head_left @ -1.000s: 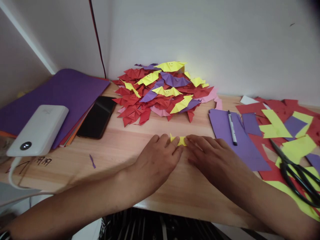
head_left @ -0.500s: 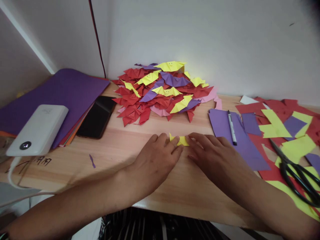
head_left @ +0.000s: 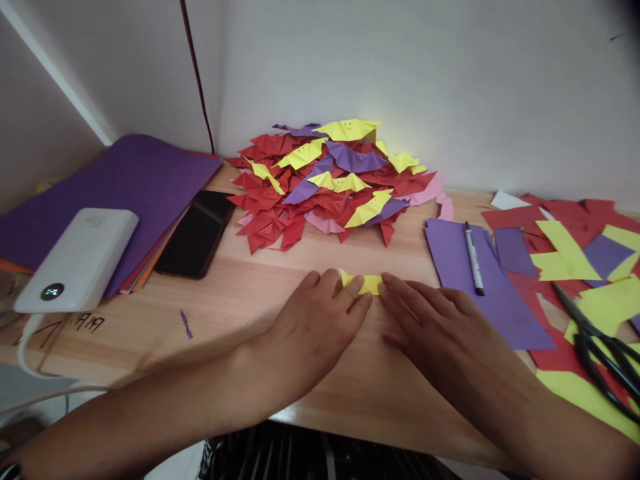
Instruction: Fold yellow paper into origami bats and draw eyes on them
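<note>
**Yellow fold pinned at frame centre**

Pale wood desk point(head_left: 240, 293) against a white wall. We press the small yellow folded paper point(head_left: 369, 285) flat at centre frame, left hand point(head_left: 320, 320) and right hand point(head_left: 430, 327) side by side, fingertips bearing on it, nothing gripped. Risk, in our judgement: thin, slick paper may skid under uneven pressure, skewing the crease. Behind, a heap of crisp, pointed folded figures point(head_left: 330, 183); marker point(head_left: 473, 258) on matte purple sheet point(head_left: 480, 280) at right.

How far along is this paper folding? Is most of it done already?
Quite far: a big pile of folded paper figures in red, yellow, purple and pink sits by the wall. In hand: the left hand and right hand press a small yellow piece flat on the desk. Cut coloured sheets lie unfolded beside the scissors.
</note>
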The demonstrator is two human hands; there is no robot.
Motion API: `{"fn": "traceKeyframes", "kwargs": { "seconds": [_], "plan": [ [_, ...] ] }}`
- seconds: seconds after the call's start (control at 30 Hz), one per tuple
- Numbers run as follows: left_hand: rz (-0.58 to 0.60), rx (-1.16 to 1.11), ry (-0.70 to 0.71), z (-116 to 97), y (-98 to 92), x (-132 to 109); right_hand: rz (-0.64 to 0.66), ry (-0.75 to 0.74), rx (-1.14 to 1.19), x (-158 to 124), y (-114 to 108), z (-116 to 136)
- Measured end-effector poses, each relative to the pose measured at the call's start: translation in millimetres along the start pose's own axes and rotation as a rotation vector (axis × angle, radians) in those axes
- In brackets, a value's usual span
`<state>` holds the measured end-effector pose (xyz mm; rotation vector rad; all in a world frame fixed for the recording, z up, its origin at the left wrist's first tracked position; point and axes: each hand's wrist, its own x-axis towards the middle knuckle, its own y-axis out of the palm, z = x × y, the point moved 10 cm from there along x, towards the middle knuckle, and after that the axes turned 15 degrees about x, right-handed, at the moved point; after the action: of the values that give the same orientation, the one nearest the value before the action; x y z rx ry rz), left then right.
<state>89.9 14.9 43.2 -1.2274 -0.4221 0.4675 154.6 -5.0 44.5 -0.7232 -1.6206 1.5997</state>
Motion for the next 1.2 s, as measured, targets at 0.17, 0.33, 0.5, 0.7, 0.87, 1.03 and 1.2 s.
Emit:
{"fn": "traceKeyframes", "kwargs": {
  "seconds": [0.17, 0.33, 0.5, 0.7, 0.87, 1.03, 1.2],
  "plan": [
    [0.017, -0.013, 0.01, 0, 0.0, 2, 0.008, 0.047, 0.003, 2, 2, -2],
    [0.022, -0.021, 0.013, 0, 1.4, 2, -0.002, 0.091, -0.002, 10, 3, -6],
    [0.029, 0.0, 0.022, -2, 2.7, 2, -0.06, 0.097, 0.011, 15, 0, -7],
    [-0.006, 0.014, 0.001, 1, 0.6, 1, -0.044, 0.077, -0.07, 15, -2, -3],
    [-0.024, 0.011, -0.008, 2, -1.1, 1, -0.031, 0.07, -0.08, 13, 0, -4],
    [-0.027, 0.009, 0.004, 0, -0.8, 1, -0.056, 0.083, 0.013, 13, 3, -9],
    [-0.039, 0.023, -0.01, 2, 0.3, 0, -0.046, 0.083, 0.005, 16, 3, -8]
  ]
}}
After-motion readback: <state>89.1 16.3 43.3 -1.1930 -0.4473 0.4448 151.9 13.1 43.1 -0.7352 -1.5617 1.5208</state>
